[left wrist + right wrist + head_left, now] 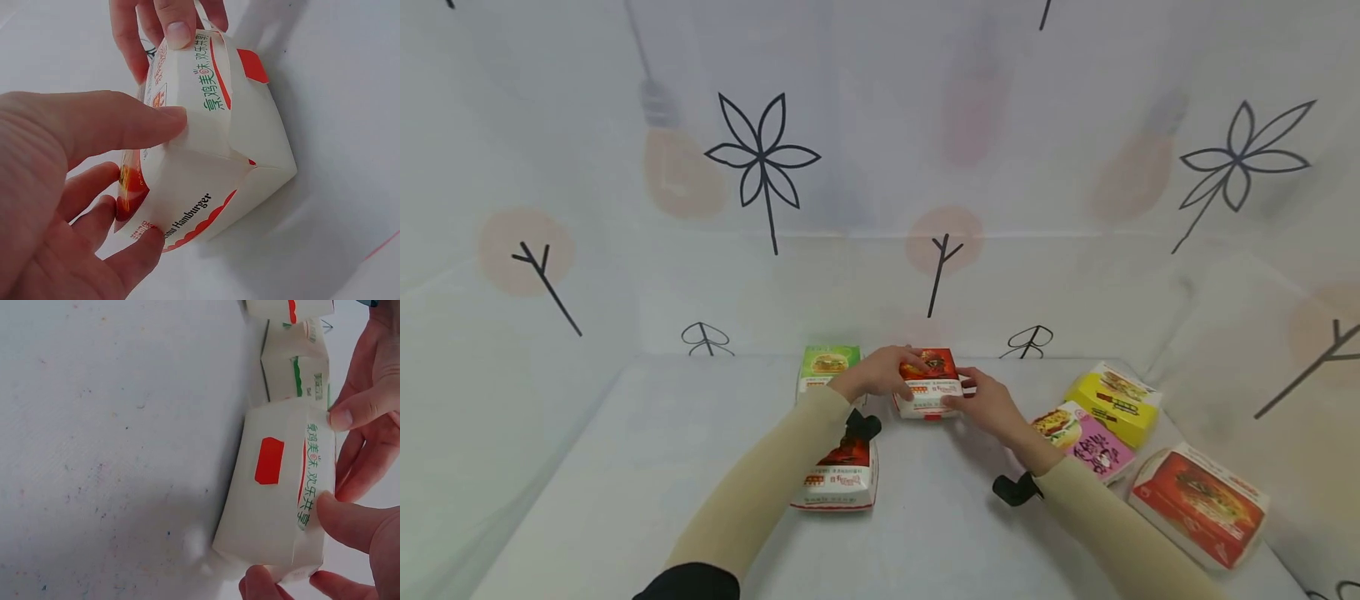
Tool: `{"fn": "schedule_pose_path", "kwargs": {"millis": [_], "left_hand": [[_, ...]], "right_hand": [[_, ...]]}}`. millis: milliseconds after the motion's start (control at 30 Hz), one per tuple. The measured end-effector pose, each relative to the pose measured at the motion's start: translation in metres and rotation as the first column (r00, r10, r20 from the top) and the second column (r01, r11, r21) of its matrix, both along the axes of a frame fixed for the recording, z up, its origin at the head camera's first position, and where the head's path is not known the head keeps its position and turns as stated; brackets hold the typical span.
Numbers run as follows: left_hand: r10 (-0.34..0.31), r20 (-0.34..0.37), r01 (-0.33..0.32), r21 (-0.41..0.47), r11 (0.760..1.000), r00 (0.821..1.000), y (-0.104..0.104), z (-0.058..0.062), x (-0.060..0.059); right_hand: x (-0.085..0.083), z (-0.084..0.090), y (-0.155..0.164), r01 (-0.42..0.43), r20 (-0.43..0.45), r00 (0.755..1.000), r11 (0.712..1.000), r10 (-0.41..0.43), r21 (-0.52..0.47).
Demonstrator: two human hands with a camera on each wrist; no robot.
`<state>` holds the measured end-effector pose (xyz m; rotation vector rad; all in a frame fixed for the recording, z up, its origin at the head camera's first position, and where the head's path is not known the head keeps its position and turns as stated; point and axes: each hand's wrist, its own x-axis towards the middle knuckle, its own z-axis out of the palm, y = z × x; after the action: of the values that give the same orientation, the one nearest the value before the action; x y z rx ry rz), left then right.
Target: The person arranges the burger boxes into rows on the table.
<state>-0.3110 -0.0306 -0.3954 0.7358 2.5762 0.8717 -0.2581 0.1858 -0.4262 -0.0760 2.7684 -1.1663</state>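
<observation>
A small white burger box with a red top point(928, 383) stands on the white table point(647, 467), at the middle of its far side. My left hand point(898, 371) grips its left side, thumb pressed on the folded wall point(212, 156) and fingers curled under the red-printed face. My right hand point(962, 398) pinches the box's right end, beside the red tab point(269, 461). The box's flaps look partly folded, and its inside is hidden.
A green-topped box point(827, 365) sits just left of the held one, and another red box point(842, 475) lies under my left forearm. At the right lie a yellow box point(1112, 402), a pink box point(1086, 442) and a larger red box point(1198, 502). Printed cloth walls surround the table.
</observation>
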Motion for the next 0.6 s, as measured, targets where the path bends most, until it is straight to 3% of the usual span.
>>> {"fn": "schedule_pose_path", "kwargs": {"millis": [267,600], "left_hand": [[0.006,0.011,-0.006,0.000,1.000,1.000,0.000,-0.003,-0.002],[0.007,0.026,-0.006,-0.017,1.000,1.000,-0.001,-0.002,-0.003]], "right_hand": [[0.000,0.002,0.007,-0.035,-0.005,0.999,0.999,0.035,0.033],[0.009,0.027,0.036,-0.088,-0.061,0.994,0.996,0.090,0.032]]}}
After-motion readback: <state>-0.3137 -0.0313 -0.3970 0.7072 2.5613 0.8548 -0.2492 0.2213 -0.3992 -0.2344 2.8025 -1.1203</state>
